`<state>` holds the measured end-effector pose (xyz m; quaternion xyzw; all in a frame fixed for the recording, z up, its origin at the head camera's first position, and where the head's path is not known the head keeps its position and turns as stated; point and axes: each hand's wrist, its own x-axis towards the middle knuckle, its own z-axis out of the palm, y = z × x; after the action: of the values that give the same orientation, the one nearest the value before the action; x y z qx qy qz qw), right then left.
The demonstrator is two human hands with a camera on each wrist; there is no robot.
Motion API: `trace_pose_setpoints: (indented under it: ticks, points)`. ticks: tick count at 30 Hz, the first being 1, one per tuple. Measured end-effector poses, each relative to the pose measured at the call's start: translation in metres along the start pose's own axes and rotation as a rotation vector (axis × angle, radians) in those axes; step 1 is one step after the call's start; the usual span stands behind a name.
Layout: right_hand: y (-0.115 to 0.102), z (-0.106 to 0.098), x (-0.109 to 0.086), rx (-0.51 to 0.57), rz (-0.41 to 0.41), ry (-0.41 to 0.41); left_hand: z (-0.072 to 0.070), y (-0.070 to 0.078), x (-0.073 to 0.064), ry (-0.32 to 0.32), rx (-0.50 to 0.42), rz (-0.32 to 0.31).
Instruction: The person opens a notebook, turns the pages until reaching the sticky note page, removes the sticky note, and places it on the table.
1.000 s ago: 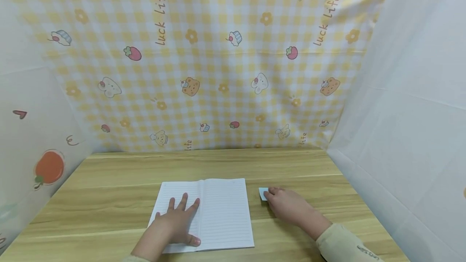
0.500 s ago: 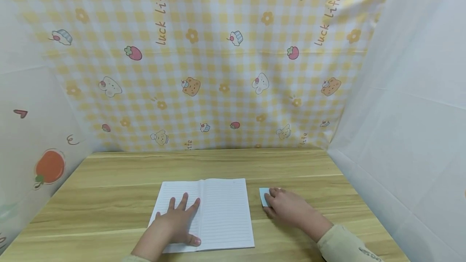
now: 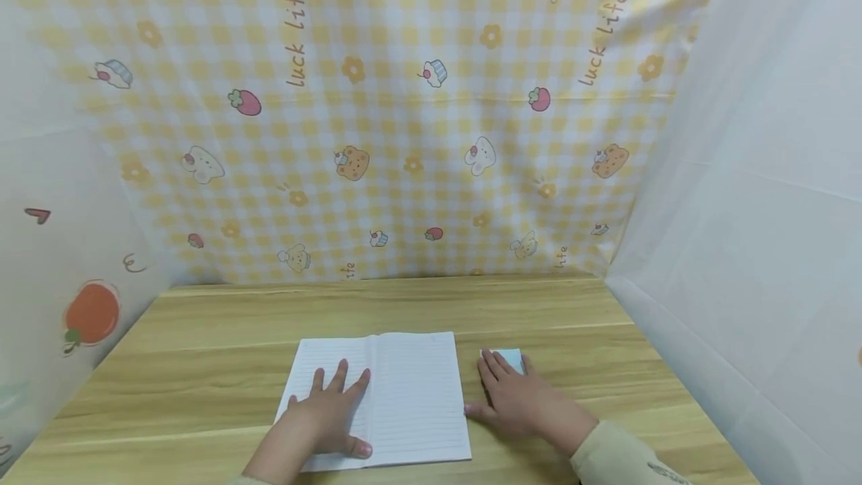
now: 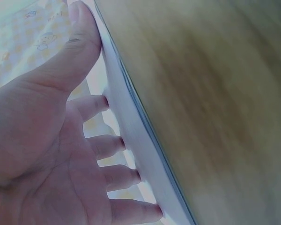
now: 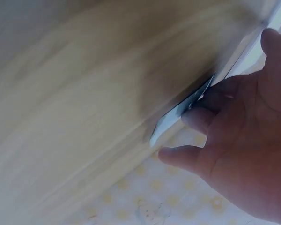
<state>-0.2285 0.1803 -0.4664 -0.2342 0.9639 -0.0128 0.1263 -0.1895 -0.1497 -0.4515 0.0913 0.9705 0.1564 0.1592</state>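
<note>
An open notebook (image 3: 419, 399) with lined white pages lies on the table. My left hand (image 3: 326, 416) rests on its left page, fingers spread and thumb near the centre fold. In the left wrist view the fingertips and thumb of the left hand (image 4: 61, 154) press on the notebook (image 4: 136, 117). Right of the notebook lies a small light-blue square of paper (image 3: 514, 358), partly covered by my right hand (image 3: 521, 401). That hand's fingers are extended over the paper, its thumb reaching the notebook's right edge. The right wrist view shows the paper (image 5: 171, 121) flat beneath the right hand's fingers (image 5: 196, 119).
The wooden table (image 3: 222, 365) extends around both items. A yellow checked curtain (image 3: 404, 118) hangs behind its far edge. White cloth (image 3: 754, 245) borders the right side, and printed white cloth (image 3: 60, 245) borders the left.
My right hand has gone from curled fingers at the paper's edge to spread fingers lying over it, with the thumb moved left to the notebook. The left hand stays put.
</note>
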Motion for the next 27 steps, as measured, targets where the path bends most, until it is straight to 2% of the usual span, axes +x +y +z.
trace_pose_setpoints:
  ticks: [7,11,14,17,21,24,27]
  points:
    - [0.025,-0.006,-0.011,0.057,0.084,-0.027,0.001,-0.003,-0.002,-0.013,-0.007,-0.026]
    - [0.029,-0.004,-0.014,0.031,0.126,-0.004,0.002,-0.004,0.0,-0.015,0.008,-0.015]
    - [0.016,-0.001,-0.015,-0.002,0.106,0.024,0.001,-0.004,0.002,-0.016,0.025,0.002]
    - [-0.009,0.002,-0.018,-0.022,0.034,0.038,-0.003,-0.007,0.004,-0.024,0.012,0.04]
    - [-0.04,0.005,-0.025,-0.041,-0.083,0.019,-0.013,-0.016,0.004,0.02,-0.11,0.074]
    - [-0.052,0.007,-0.028,-0.071,-0.13,0.008,-0.02,-0.026,-0.002,0.116,-0.153,0.015]
    - [-0.057,0.009,-0.029,-0.105,-0.155,0.014,-0.022,-0.038,-0.011,0.186,-0.117,-0.108]
